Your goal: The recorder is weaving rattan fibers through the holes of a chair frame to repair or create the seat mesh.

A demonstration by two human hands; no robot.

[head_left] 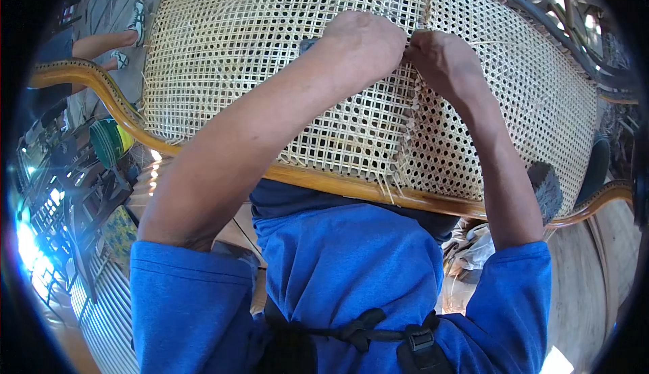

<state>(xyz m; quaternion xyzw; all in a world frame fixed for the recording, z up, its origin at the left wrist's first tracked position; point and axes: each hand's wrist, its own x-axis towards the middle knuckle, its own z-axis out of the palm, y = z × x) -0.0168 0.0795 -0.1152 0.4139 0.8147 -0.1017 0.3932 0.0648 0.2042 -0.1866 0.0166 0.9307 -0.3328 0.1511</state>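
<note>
Woven cane webbing (223, 70) stretches over a wooden chair frame (324, 179) in front of me. A ridged seam of cane strands (405, 131) runs through the webbing from near to far. Both hands meet at that seam, toward the far side. My left hand (368, 39) is closed, its fingertips turned down and mostly hidden. Just right of the seam, my right hand (446, 63) is closed too, thumb and fingers pinched close to the left. Whatever they grip is too small or covered to make out. Loose strand ends (387, 188) hang over the near rail.
A small dark object (308, 45) lies on the webbing, partly behind my left wrist. A dark grey rough piece (545, 188) sits by my right forearm. Curved wooden arms (108, 90) stick out at the sides. Another person's leg (105, 44) and a green bucket (106, 142) are at left.
</note>
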